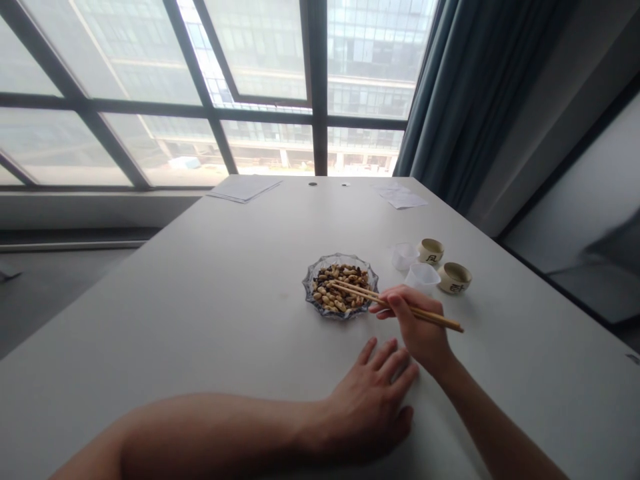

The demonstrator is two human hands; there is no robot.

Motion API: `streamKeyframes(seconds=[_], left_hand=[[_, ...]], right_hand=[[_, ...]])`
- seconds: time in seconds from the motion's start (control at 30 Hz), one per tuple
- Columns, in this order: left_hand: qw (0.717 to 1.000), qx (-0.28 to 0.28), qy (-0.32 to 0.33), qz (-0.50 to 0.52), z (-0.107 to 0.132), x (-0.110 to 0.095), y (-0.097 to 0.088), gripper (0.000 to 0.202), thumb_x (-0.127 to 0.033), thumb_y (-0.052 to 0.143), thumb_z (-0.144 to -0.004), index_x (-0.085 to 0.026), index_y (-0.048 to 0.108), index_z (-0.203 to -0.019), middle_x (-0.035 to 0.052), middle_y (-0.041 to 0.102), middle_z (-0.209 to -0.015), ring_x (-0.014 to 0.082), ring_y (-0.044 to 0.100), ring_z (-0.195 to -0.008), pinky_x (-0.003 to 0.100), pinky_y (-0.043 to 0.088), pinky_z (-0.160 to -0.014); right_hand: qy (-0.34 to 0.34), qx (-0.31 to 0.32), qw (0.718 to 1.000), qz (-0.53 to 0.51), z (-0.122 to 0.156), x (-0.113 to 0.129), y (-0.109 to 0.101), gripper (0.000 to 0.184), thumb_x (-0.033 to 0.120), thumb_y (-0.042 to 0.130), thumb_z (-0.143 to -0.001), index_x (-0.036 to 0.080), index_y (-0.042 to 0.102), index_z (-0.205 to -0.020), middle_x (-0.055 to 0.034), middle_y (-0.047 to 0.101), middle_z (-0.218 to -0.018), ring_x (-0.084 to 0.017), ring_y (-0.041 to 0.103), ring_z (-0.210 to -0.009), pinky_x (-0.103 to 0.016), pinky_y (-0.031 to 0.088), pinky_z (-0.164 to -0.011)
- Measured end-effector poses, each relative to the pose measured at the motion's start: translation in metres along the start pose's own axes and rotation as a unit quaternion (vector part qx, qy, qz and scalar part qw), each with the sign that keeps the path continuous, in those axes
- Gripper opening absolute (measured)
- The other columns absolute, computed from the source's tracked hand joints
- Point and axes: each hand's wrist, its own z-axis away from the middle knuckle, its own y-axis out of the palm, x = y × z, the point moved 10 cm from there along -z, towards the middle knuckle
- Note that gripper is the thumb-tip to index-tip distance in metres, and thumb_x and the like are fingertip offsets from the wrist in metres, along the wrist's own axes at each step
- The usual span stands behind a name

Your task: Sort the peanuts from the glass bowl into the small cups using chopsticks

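My right hand (pixel 417 327) is closed round a pair of wooden chopsticks (pixel 430 317). Their tips reach into a clear glass bowl (pixel 311 303) with a jagged rim, among a mix of peanuts (pixel 336 301) and darker pieces. Whether the tips pinch a nut is too small to tell. Flat on the white table lies my left hand (pixel 377 393), fingers stretched out, in front of the bowl and just below my right hand. It holds nothing.
Beyond my right hand stand two clear plastic cups (pixel 423 277) and two cream ceramic cups (pixel 454 278) with dark characters. Paper sheets (pixel 245 190) lie at the table's far left, another sheet (pixel 400 196) at the far right. Windows and a blue-grey curtain (pixel 465 87) are behind.
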Motion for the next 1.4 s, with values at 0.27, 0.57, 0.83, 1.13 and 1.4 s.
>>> streamKeyframes(seconds=[0.27, 0.57, 0.83, 1.13, 1.4], left_hand=[[1.0, -0.005, 0.006, 0.007, 0.0, -0.002, -0.008, 0.055, -0.043, 0.06, -0.104, -0.017, 0.047, -0.151, 0.0139, 0.045, -0.157, 0.0312, 0.03, -0.151, 0.052, 0.013, -0.127], [1.0, -0.005, 0.006, 0.004, 0.002, -0.002, -0.008, 0.055, -0.044, 0.056, -0.106, -0.016, 0.046, -0.153, 0.0146, 0.046, -0.156, 0.0316, 0.03, -0.151, 0.053, 0.015, -0.126], [1.0, -0.006, 0.003, 0.019, 0.003, -0.001, -0.007, 0.055, -0.043, 0.059, -0.105, -0.017, 0.047, -0.152, 0.0144, 0.046, -0.157, 0.0312, 0.029, -0.152, 0.053, 0.012, -0.127], [1.0, 0.002, 0.009, 0.02, 0.004, 0.0, -0.002, 0.055, -0.044, 0.049, -0.109, -0.016, 0.044, -0.157, 0.0146, 0.035, -0.167, 0.0348, 0.025, -0.155, 0.056, 0.014, -0.126], [1.0, 0.0, 0.004, 0.017, 0.002, 0.0, -0.004, 0.057, -0.045, 0.053, -0.108, -0.017, 0.044, -0.156, 0.0146, 0.044, -0.159, 0.0319, 0.03, -0.153, 0.054, 0.012, -0.127]], right_hand=[[0.036, -0.013, 0.999, 0.001, -0.006, -0.017, 0.01, 0.03, 0.048, 0.068, -0.097, 0.021, 0.075, -0.086, -0.0065, 0.08, -0.081, -0.024, 0.079, -0.072, -0.036, 0.068, -0.071], [0.066, -0.012, 0.998, -0.022, -0.011, -0.03, 0.018, 0.038, 0.057, 0.072, -0.091, 0.02, 0.077, -0.087, -0.0082, 0.081, -0.085, -0.027, 0.08, -0.076, -0.038, 0.068, -0.067], [0.073, -0.065, 0.995, -0.024, -0.009, -0.031, 0.011, 0.047, 0.064, 0.072, -0.088, 0.018, 0.078, -0.084, -0.0109, 0.081, -0.083, -0.03, 0.081, -0.074, -0.038, 0.069, -0.065], [0.057, -0.127, 0.988, -0.059, -0.013, -0.02, -0.021, 0.043, 0.056, 0.077, -0.089, 0.013, 0.078, -0.083, -0.0109, 0.08, -0.076, -0.027, 0.081, -0.071, -0.031, 0.068, -0.06], [0.074, -0.038, 0.996, -0.044, -0.013, -0.036, 0.009, 0.035, 0.052, 0.078, -0.088, 0.017, 0.076, -0.084, -0.0084, 0.081, -0.078, -0.027, 0.081, -0.072, -0.033, 0.067, -0.061]])
